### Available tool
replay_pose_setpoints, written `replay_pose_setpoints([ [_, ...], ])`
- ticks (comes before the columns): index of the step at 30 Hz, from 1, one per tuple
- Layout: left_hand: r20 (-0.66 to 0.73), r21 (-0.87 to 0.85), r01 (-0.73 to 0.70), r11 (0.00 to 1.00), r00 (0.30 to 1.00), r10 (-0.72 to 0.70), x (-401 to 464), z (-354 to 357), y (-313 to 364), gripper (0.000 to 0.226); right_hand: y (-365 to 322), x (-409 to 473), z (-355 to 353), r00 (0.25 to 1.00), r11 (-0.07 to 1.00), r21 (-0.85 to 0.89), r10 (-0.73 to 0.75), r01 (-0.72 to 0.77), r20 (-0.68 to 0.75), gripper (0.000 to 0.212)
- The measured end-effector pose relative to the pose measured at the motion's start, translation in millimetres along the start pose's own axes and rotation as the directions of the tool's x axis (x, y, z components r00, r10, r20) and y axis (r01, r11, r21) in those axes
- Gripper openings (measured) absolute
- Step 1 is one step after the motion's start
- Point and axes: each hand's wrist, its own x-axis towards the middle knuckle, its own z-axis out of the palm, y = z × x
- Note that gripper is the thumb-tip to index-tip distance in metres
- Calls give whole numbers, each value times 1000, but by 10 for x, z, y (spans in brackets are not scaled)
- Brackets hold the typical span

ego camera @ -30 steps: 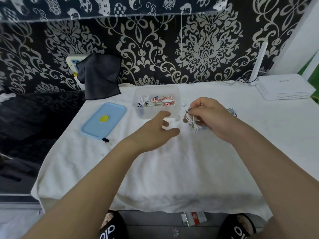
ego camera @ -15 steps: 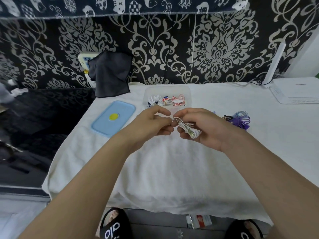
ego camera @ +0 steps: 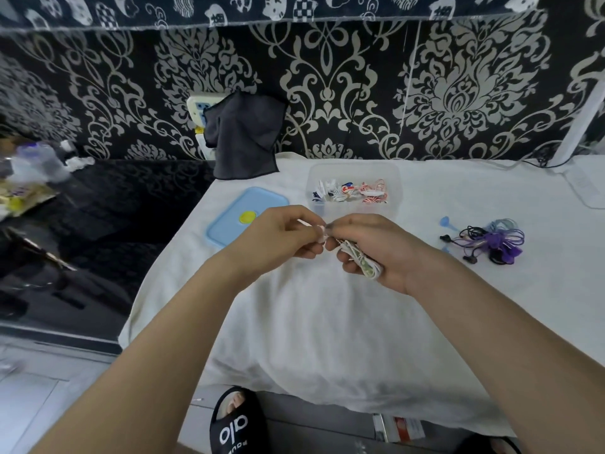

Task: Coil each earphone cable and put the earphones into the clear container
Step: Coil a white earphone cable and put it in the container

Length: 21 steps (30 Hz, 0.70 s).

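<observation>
A coiled white earphone cable point(ego camera: 363, 263) lies in my right hand point(ego camera: 376, 250), which is closed around the bundle. My left hand point(ego camera: 281, 235) pinches the loose end of that same white cable right beside my right thumb. Both hands hover over the white cloth, just in front of the clear container point(ego camera: 393, 178). Inside the container lie several coiled earphones, white, blue and red-striped point(ego camera: 371, 193). To the right on the cloth sits a tangle of purple, blue and black earphones point(ego camera: 491, 240).
The container's light blue lid point(ego camera: 242, 214) with a yellow dot lies left of the container. A dark cloth point(ego camera: 245, 139) hangs at the wall behind. A white router point(ego camera: 586, 188) sits at the far right. The table's left edge drops to a dark surface.
My left hand came in from an open reach and now pinches the white cable's end. Both hands drew closer to me and together; the view shifted, revealing the purple tangle.
</observation>
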Motion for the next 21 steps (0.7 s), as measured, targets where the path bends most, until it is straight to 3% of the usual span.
replay_pose_setpoints([
  [4,-82,-14,98,995,992,-99,-29,-292,-139,23,5,77,116,1000,1000,16,23,-22,-9,23],
  [8,-237,388,174,905,968,-84,-76,-606,-362,23,28,137,217,1000,1000,1,3,-3,12,16],
  [10,-231,513,208,833,968,-99,-118,-689,-464,18,35,180,266,1000,1000,-13,-4,4,13,13],
  [14,-154,610,216,763,976,-154,-180,-771,-621,13,46,252,371,999,999,-42,-16,18,31,11],
  [21,-98,625,189,757,981,-165,-191,-818,-740,14,66,324,499,999,998,-68,-16,18,35,9],
])
